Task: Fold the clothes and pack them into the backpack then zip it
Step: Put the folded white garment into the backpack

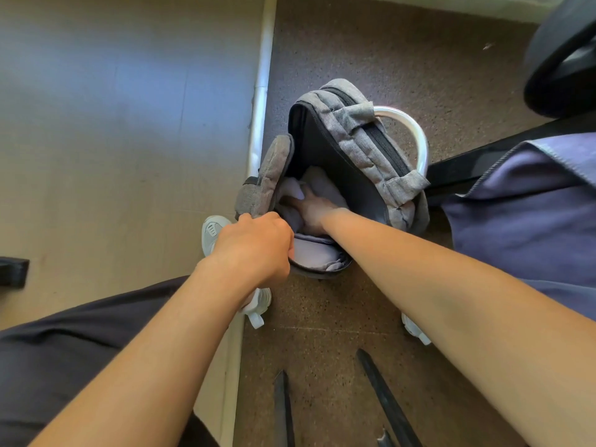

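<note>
A grey backpack (361,137) stands on the speckled brown floor with its main compartment unzipped and gaping. My left hand (258,246) grips the near rim of the opening and holds it wide. My right hand (311,206) reaches down inside the bag, its fingers pressed on pale lavender folded clothes (322,185) that lie at the bottom. Whether those fingers grasp the fabric or only push on it is hidden. A blue-purple garment (529,214) lies draped at the right, outside the bag.
A wooden surface (113,124) with a white edge strip fills the left. A white ring-shaped object (416,130) sits behind the backpack. A dark chair base (561,59) is at top right. Black bars (387,401) lie on the floor near my white shoes.
</note>
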Tool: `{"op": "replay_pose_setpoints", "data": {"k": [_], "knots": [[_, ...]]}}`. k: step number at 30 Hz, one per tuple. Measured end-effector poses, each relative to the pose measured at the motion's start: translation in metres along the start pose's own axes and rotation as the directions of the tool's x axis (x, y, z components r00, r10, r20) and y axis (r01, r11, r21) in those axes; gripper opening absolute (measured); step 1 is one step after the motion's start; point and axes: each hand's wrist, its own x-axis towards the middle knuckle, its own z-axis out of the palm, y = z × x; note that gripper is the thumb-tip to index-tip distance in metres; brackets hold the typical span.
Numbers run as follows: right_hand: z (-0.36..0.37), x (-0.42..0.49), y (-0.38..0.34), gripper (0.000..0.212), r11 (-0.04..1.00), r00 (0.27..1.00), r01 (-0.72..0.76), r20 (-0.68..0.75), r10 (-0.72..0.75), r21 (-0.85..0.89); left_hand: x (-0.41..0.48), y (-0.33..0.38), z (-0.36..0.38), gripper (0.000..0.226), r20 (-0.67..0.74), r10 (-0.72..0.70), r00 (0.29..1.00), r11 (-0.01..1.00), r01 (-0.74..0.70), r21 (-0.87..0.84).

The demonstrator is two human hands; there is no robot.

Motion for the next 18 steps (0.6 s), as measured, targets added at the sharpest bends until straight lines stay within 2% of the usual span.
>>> {"op": "replay_pose_setpoints", "data": {"k": [3,6,8,15,18], "knots": [[-0.012,-0.006,-0.005,0.072,0.995,0.999,0.033,-0.005,-0.033,-0.099,-0.001,0.0,0.0,0.03,-0.028,0.017,0.999,0.999,-0.018,-0.047],[-0.022,-0.024,0.003,0.071,0.95,0.971,0.081,-0.19,-0.143,-0.302,-0.001,0.002,0.001,0.023,-0.067,0.041,0.997,0.995,-0.047,-0.089],[-0.022,-0.024,0.013,0.073,0.932,0.95,0.09,-0.251,-0.187,-0.352,0.0,0.003,0.002,0.019,-0.076,0.046,0.996,0.994,-0.053,-0.098],[-0.005,0.0,0.021,0.082,0.957,0.993,0.055,-0.088,-0.083,-0.284,0.002,0.005,0.005,0.016,-0.074,0.023,0.997,0.995,-0.03,-0.096],[-0.009,0.009,0.01,0.088,0.971,0.997,-0.016,-0.073,-0.002,-0.239,0.004,0.005,0.006,0.015,-0.072,0.021,0.997,0.997,-0.026,-0.075]]}}
